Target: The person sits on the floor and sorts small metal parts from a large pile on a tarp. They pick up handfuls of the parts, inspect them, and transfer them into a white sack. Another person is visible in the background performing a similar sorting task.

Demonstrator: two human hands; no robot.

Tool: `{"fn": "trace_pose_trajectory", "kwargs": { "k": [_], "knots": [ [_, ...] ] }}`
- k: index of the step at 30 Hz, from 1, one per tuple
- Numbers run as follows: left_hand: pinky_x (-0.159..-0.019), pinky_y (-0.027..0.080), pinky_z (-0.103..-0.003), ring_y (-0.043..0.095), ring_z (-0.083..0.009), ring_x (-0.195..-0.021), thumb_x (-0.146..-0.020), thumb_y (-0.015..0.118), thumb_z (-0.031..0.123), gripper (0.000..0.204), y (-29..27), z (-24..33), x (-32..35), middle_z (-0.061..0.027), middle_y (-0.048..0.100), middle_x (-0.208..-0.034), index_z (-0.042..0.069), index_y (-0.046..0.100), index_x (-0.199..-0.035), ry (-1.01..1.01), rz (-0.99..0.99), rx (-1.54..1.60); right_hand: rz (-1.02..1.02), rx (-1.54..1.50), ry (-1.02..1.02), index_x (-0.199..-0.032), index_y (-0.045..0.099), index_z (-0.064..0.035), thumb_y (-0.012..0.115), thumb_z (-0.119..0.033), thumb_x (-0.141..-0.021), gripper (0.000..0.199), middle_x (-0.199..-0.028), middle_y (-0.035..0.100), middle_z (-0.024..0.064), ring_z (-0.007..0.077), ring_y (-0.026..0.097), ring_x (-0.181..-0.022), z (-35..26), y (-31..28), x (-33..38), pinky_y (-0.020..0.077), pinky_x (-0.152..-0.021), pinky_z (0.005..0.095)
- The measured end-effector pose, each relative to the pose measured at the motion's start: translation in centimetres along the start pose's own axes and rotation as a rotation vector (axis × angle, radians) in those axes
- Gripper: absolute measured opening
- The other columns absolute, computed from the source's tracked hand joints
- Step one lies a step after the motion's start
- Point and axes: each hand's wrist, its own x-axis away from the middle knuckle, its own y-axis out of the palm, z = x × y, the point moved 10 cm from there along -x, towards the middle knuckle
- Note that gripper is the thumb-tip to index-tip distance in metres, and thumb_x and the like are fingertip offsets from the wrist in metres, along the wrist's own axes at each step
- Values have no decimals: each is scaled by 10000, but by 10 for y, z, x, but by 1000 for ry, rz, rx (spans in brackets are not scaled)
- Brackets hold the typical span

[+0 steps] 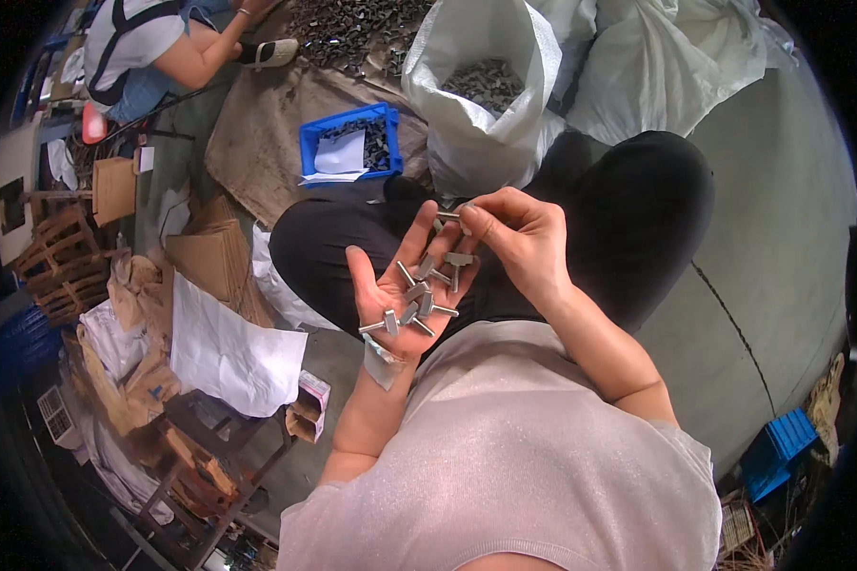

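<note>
My left hand (392, 295) is palm up over my lap, fingers spread, carrying several loose metal T-bolts (415, 293). They lie at different angles across the palm and fingers. White tape or cloth (383, 362) wraps part of the left wrist. My right hand (533, 240) comes in from the right, with its thumb and forefinger pinching a T-bolt (448, 216) at the left fingertips. Part of that bolt is hidden by the fingers.
Ahead are a blue crate (396, 143) of dark metal parts with white paper on it, and an open white sack (428, 86) of parts. A heap of parts (352, 29) lies beyond. Another person (152, 48) sits far left. Cardboard (200, 262) is at left.
</note>
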Motion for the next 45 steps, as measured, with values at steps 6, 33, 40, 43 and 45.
{"fn": "trace_pose_trajectory", "kwargs": {
  "k": [6, 33, 40, 43, 45],
  "knots": [
    [-1119, 223, -460, 322, -307, -1345, -826, 185, 767, 970, -5, 2, -3, -181, 290, -1471, 18, 230, -1441, 4, 94, -63, -6, 320, -89, -911, 680, -21, 689, -174, -813, 182, -776, 647, 66, 143, 616, -620, -5, 0, 1, 476, -547, 261],
    [-1106, 254, -423, 181, -283, -1403, -830, 280, 746, 948, -5, 24, -6, -145, 190, -1519, 33, 207, -1452, 164, 54, -122, -148, 224, -132, -961, 675, -12, 695, -11, -782, 180, -829, 557, 33, 88, 522, -699, 14, 20, 7, 447, -618, 238],
    [-1111, 247, -424, 181, -284, -1404, -832, 289, 740, 942, -8, 30, -5, -143, 194, -1518, 27, 226, -1445, 177, 73, -136, -157, 93, -43, -934, 683, -15, 705, -26, -774, 162, -821, 569, 23, 81, 514, -708, 35, 23, 0, 429, -621, 224],
    [-1115, 242, -425, 192, -291, -1401, -831, 294, 738, 940, -11, 34, -4, -144, 196, -1517, 26, 235, -1442, 184, 88, -104, -157, 90, -37, -919, 685, -14, 700, -12, -770, 150, -824, 573, 21, 79, 516, -718, 31, 26, -1, 425, -626, 221],
    [-1122, 230, -427, 198, -298, -1398, -832, 294, 735, 937, -15, 37, 2, -147, 197, -1515, 25, 239, -1440, 195, 84, -22, -141, 31, -39, -912, 674, 10, 687, 13, -773, 139, -824, 573, 9, 69, 523, -745, 28, 28, 1, 433, -643, 210]
  ]
}}
